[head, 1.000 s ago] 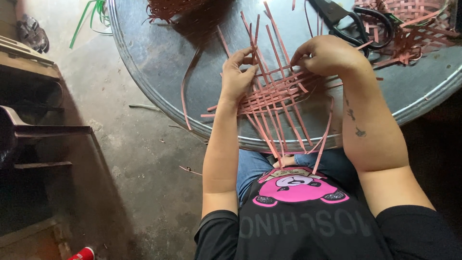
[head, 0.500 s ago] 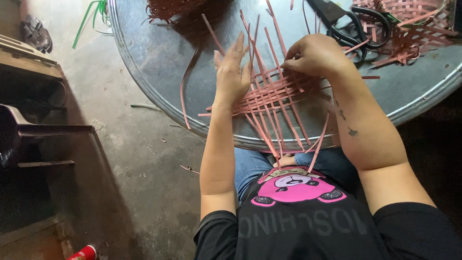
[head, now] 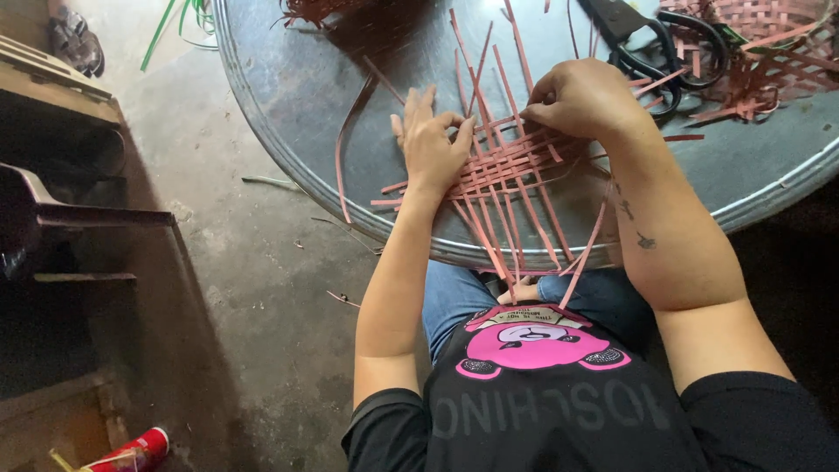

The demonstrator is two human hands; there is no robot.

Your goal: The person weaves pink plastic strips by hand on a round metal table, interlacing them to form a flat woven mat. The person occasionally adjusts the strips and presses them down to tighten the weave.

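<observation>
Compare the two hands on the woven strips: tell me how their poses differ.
The left hand lies flat, fingers spread, pressing the woven mat; the right hand is curled, pinching a strip. The left sits at the mat's left edge, the right at its far side. Both are bare and touch the mat.

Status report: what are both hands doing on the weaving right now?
Left hand flat, pressing woven strips. Right hand pinching a strip. Scissors lie beyond, clear.

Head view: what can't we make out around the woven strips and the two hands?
- Right hand: fingertips curl under, so its grip on the woven strips is hidden.
- Left hand: lies flat, covering the weave's left edge.
- Scissors: blades cut off by the top edge.
- Second woven piece: cut off at the top right corner.
- Strip ends over the table rim: lost against the lap.
</observation>
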